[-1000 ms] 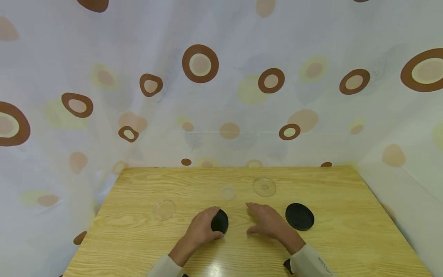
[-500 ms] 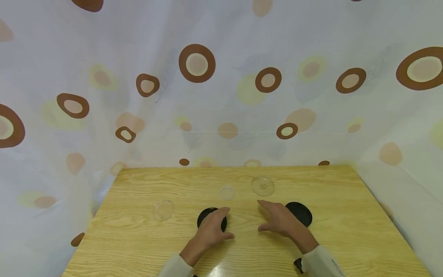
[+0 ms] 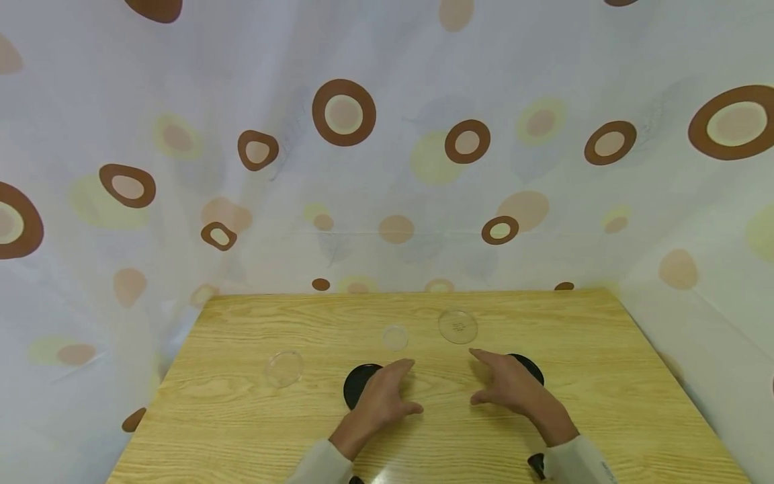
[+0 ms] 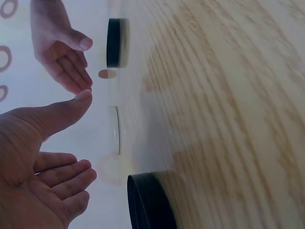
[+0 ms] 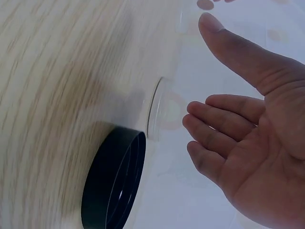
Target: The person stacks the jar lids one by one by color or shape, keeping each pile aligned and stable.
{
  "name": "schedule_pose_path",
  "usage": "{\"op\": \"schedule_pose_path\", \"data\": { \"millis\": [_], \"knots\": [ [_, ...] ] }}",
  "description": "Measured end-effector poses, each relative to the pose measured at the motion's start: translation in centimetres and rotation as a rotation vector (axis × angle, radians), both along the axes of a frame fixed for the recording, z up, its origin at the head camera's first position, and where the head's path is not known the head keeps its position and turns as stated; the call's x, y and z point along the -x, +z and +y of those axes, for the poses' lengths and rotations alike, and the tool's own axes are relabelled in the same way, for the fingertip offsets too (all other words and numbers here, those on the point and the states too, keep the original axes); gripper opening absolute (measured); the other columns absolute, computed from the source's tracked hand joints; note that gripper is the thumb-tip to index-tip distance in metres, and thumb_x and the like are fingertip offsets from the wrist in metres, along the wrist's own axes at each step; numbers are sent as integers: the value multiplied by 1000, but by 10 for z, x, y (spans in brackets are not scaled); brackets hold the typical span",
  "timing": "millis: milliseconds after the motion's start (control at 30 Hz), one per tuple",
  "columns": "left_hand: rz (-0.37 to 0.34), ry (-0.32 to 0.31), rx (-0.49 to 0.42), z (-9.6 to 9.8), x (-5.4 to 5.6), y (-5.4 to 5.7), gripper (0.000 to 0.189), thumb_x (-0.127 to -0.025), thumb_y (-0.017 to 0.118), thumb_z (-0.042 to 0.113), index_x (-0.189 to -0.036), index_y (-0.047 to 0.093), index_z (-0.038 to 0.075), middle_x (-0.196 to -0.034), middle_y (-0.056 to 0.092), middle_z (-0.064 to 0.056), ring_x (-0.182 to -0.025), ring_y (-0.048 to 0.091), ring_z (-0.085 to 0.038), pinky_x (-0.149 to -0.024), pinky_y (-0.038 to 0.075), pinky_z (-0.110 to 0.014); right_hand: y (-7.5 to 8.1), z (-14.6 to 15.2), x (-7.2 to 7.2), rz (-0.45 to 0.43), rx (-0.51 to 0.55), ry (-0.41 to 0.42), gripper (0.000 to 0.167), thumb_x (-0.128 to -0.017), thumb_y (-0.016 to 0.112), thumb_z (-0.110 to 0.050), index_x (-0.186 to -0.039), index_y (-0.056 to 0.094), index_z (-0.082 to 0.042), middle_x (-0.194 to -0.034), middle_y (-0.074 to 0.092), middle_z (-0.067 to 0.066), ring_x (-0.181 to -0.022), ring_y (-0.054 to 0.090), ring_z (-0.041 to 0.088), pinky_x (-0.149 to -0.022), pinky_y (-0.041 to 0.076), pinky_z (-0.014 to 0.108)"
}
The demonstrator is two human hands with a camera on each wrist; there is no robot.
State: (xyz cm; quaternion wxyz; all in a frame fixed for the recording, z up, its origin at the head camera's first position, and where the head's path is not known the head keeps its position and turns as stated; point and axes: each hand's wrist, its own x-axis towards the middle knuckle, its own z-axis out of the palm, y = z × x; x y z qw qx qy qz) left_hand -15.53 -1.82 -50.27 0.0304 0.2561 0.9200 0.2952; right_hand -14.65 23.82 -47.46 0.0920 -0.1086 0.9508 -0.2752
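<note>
Backdrop [image 3: 393, 175]: pale, brown-ringed
Table [image 3: 230, 430]: yellowish wood
Left hand [image 3: 382, 401]: raised, fingers relaxed, holding nothing
Right hand [image 3: 517, 388]: likewise loose, holding nothing
Left black dish [image 3: 357, 383]: on table, partly hidden by left hand
Right black dish [image 3: 533, 369]: likewise, by right hand
Clear discs [image 3: 457, 327]: three on table, smallest in middle

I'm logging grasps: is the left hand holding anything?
No, the left wrist view shows the left hand with nothing between its thumb and fingers.

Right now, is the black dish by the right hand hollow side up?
Yes, hollow up: in the right wrist view, the black dish opens away from the tabletop, its inside showing.
</note>
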Motion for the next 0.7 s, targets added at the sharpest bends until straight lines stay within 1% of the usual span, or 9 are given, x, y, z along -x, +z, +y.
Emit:
{"op": "schedule_pose_path", "data": {
  "millis": [100, 167, 200, 400, 533, 700],
  "knots": [
    [-12, -4, 2, 5, 1, 0, 78, -71, 84, 27, -137, 49, 2, -137, 54, -12, -125, 53, -28, -102, 46, -42, 1, 6, -1, 14, 6, -1, 86, -68, 85, -26, -139, 45, 1, -122, 61, 22, -107, 60, 38, -93, 49, 52],
    [-20, -2, 0, 9, 1, 0, 78, -72, 84, 27, -137, 49, 3, -137, 54, -12, -126, 52, -27, -103, 46, -41, 1, 11, -2, 34, 2, 2, 85, -68, 85, -27, -138, 45, 2, -136, 51, 25, -122, 51, 43, -97, 46, 54],
    [-17, -2, 4, 11, 1, -1, 78, -72, 84, 27, -137, 49, 3, -137, 54, -11, -126, 53, -27, -103, 46, -41, 1, 13, -2, 32, 1, 0, 85, -68, 85, -28, -138, 45, 2, -137, 50, 25, -123, 50, 43, -97, 45, 55],
    [23, -21, 15, 22, 2, -6, 76, -72, 83, 27, -136, 50, 2, -136, 55, -12, -124, 54, -27, -101, 48, -38, 0, 25, -3, -1, -4, -40, 87, -67, 85, -26, -139, 45, 2, -138, 48, 27, -124, 47, 46, -97, 44, 57],
    [25, -27, 12, 28, 5, -9, 75, -73, 83, 27, -135, 50, 2, -135, 56, -12, -123, 55, -27, -100, 48, -38, 0, 33, -2, -4, -22, -50, 86, -68, 85, -25, -138, 44, 3, -137, 48, 28, -122, 48, 47, -95, 45, 57],
    [33, -32, 19, 35, 7, -10, 74, -72, 83, 28, -134, 51, 2, -134, 57, -12, -122, 56, -26, -100, 48, -36, -1, 44, -2, -5, -15, -50, 85, -70, 83, -24, -139, 43, 4, -137, 48, 30, -120, 48, 49, -93, 46, 58]
  ]
}}
